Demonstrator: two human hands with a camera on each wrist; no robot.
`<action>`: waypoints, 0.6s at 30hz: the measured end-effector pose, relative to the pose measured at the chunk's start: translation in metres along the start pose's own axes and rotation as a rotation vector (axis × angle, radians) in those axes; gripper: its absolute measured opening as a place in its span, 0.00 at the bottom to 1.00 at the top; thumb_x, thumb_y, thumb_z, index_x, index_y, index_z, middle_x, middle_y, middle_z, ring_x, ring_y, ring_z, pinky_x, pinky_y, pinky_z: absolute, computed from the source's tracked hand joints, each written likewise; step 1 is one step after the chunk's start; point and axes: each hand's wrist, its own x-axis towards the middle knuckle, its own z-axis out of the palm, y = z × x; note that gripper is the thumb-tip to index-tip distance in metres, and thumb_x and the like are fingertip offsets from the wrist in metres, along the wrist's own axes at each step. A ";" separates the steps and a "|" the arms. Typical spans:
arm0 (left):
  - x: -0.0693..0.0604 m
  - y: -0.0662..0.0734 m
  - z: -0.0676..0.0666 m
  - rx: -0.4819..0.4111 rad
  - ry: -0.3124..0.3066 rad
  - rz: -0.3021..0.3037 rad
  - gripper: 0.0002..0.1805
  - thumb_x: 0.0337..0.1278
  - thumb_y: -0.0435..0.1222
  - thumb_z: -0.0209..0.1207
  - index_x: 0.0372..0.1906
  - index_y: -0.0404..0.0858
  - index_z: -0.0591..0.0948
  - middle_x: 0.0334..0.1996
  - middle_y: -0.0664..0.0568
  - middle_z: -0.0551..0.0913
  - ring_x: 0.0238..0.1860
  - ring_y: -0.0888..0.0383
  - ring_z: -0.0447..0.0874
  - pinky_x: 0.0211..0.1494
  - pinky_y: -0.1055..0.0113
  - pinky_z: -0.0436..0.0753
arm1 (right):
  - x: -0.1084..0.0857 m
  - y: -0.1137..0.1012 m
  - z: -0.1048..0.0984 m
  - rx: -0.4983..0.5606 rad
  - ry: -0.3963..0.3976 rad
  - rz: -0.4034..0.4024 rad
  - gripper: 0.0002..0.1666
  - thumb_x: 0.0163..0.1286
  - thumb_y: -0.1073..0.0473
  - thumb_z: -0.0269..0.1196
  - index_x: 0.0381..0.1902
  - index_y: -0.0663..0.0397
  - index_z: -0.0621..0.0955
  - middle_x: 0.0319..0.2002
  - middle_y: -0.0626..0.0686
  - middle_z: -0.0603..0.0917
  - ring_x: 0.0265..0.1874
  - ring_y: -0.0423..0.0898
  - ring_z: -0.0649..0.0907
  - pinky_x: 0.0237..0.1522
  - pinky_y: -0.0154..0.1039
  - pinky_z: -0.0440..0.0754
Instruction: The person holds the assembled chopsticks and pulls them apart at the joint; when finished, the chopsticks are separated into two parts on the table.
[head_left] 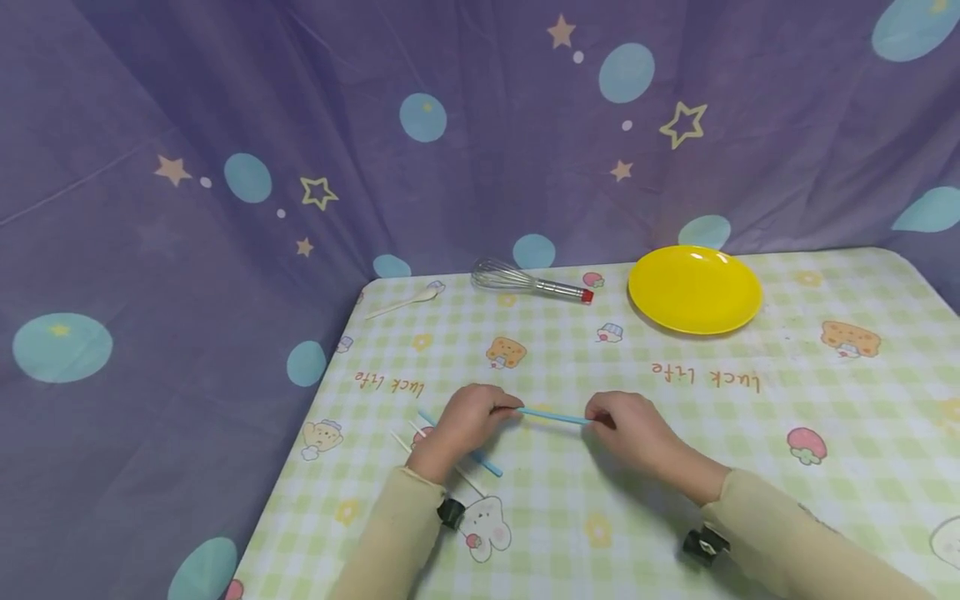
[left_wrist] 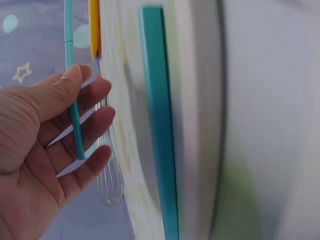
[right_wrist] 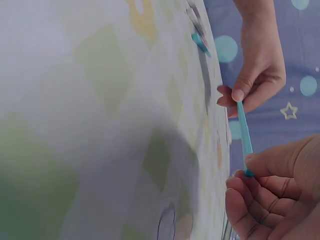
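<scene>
From where I stand, a slim blue stick [head_left: 555, 415] hangs between two hands, raised above the checked tablecloth [head_left: 660, 533]; the left hand [head_left: 476, 417] pinches it between thumb and fingertip, with a length running past the grip over the palm, its other fingers loosely spread; the right hand [head_left: 630, 429] is clamped on the far end, thumb against fingers, and only a short tip shows beyond. The left wrist view shows a fine line across the stick – a joint, perhaps, though I can't be sure.

To handle it well, I'd say both pinches want to be firm but light; any push or pull should run straight along the stick, since a sideways bend could strain it, above all at that line; holding it level, with the wrists matched, should stop it rolling between the fingertips.

The left forearm calls for some care too; a second blue stick [head_left: 489, 465] and thin white sticks [head_left: 471, 482] lie on the cloth beneath it, and a low sweep might scatter them. The spoon [head_left: 408, 302], whisk [head_left: 536, 283] and yellow plate [head_left: 695, 292] sit along the far edge – well apart from the work.
</scene>
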 end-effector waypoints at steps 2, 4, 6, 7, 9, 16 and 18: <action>0.003 0.006 0.004 -0.055 -0.001 0.007 0.09 0.58 0.38 0.65 0.43 0.46 0.89 0.39 0.58 0.88 0.41 0.60 0.86 0.50 0.66 0.80 | -0.005 0.004 -0.007 -0.002 0.008 0.003 0.05 0.60 0.68 0.67 0.29 0.52 0.83 0.25 0.42 0.79 0.25 0.39 0.73 0.32 0.39 0.75; 0.007 0.011 0.007 -0.115 -0.001 0.024 0.10 0.58 0.36 0.65 0.44 0.46 0.89 0.40 0.58 0.88 0.43 0.60 0.86 0.50 0.66 0.80 | -0.011 0.009 -0.013 -0.006 0.019 0.012 0.05 0.60 0.67 0.67 0.30 0.52 0.83 0.26 0.42 0.79 0.25 0.39 0.73 0.32 0.39 0.75; 0.010 0.016 0.010 -0.174 -0.004 0.047 0.10 0.57 0.35 0.66 0.44 0.46 0.89 0.40 0.58 0.88 0.43 0.61 0.86 0.49 0.68 0.80 | -0.016 0.013 -0.019 -0.007 0.029 0.027 0.06 0.60 0.67 0.67 0.30 0.51 0.82 0.26 0.42 0.79 0.25 0.39 0.73 0.32 0.39 0.75; 0.012 0.018 0.012 -0.200 -0.008 0.057 0.10 0.58 0.35 0.66 0.45 0.46 0.89 0.41 0.58 0.88 0.43 0.61 0.86 0.49 0.69 0.80 | -0.018 0.015 -0.022 -0.013 0.038 0.031 0.06 0.60 0.67 0.68 0.30 0.51 0.82 0.26 0.42 0.79 0.25 0.39 0.73 0.31 0.38 0.75; 0.016 0.023 0.015 -0.245 -0.022 0.065 0.10 0.59 0.35 0.65 0.45 0.46 0.89 0.41 0.58 0.88 0.44 0.63 0.85 0.48 0.71 0.80 | -0.022 0.020 -0.026 -0.026 0.057 0.034 0.06 0.60 0.66 0.68 0.29 0.49 0.81 0.26 0.42 0.79 0.25 0.39 0.73 0.31 0.38 0.75; 0.026 0.039 0.025 -0.301 -0.086 0.109 0.10 0.64 0.38 0.61 0.48 0.48 0.87 0.45 0.62 0.86 0.46 0.71 0.81 0.48 0.76 0.77 | -0.032 0.031 -0.037 -0.070 0.134 0.010 0.07 0.59 0.62 0.71 0.28 0.46 0.82 0.26 0.40 0.78 0.26 0.38 0.73 0.31 0.37 0.75; 0.029 0.044 0.028 -0.304 -0.093 0.129 0.10 0.65 0.38 0.61 0.48 0.49 0.86 0.45 0.62 0.86 0.45 0.73 0.81 0.48 0.77 0.77 | -0.034 0.033 -0.039 -0.078 0.146 0.007 0.07 0.58 0.61 0.72 0.28 0.45 0.83 0.27 0.39 0.79 0.27 0.38 0.75 0.32 0.38 0.77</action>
